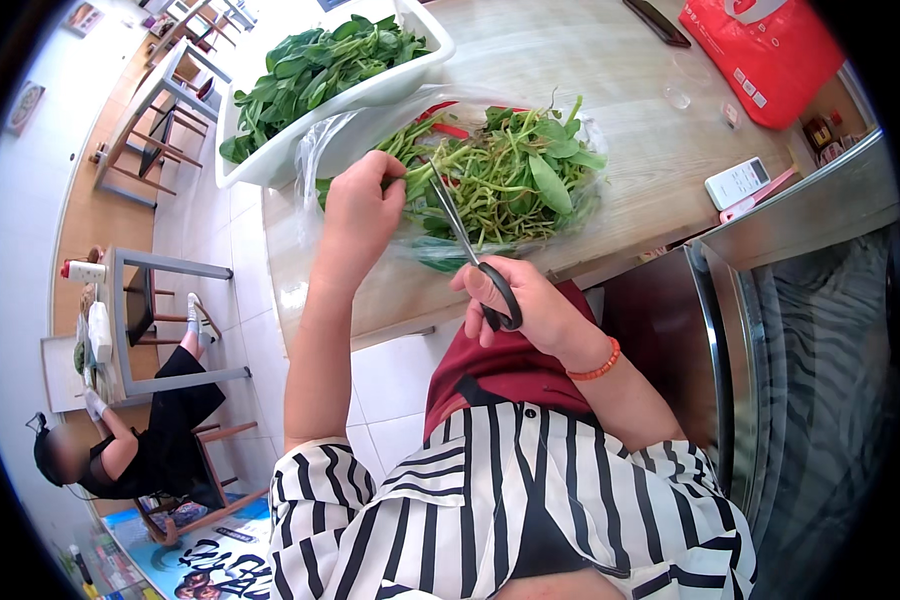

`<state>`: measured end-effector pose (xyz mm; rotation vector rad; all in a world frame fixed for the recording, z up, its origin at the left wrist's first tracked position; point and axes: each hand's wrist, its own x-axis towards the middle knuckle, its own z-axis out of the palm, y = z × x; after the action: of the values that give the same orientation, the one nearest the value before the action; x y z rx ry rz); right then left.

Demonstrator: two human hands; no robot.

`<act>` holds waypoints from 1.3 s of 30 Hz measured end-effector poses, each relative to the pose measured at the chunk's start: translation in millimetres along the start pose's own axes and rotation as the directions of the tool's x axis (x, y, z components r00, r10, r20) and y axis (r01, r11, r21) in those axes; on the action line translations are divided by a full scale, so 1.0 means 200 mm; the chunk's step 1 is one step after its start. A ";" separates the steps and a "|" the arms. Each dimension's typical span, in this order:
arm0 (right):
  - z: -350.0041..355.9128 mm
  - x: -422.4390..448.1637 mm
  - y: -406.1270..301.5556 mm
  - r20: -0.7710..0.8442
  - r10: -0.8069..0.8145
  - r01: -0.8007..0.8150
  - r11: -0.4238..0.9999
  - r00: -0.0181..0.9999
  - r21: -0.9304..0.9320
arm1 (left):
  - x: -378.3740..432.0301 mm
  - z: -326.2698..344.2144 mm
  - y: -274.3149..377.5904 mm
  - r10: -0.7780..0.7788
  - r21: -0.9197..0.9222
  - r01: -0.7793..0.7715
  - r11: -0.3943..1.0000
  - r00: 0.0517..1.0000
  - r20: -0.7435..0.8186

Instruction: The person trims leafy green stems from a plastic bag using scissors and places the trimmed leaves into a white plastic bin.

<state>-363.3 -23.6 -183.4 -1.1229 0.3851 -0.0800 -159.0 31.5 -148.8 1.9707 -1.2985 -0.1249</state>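
Between the fingertips of my left hand (365,214) is a leafy green stalk (418,180). My right hand (516,301) grips a pair of scissors (461,229) by its black handles, and the blades reach up to the stalk. Under the blades lies a heap of stems, roots and stray leaves (525,176) on a clear plastic bag (322,154) with red parts. Beyond my left hand stands a white plastic tub (337,105) holding a pile of trimmed-looking leafy greens (330,67). Part of the stalk is hidden behind my fingers.
A red shopping bag (765,60), a dark phone (656,21) and a white remote control (736,184) lie on the right of the wooden table (630,90). A metal-edged cabinet (795,232) adjoins it. At left, another person (157,457) sits at a table.
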 end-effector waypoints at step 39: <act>-0.05 -0.05 -0.05 -0.322 -0.151 0.181 0.981 0.935 0.066 | 0.10 -0.02 0.04 0.019 -0.004 -0.019 1.000 1.000 -0.015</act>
<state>-375.1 -33.9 -176.0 -1.0482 0.5652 -0.4281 -152.8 15.7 -134.3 1.9518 -1.3063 -0.1026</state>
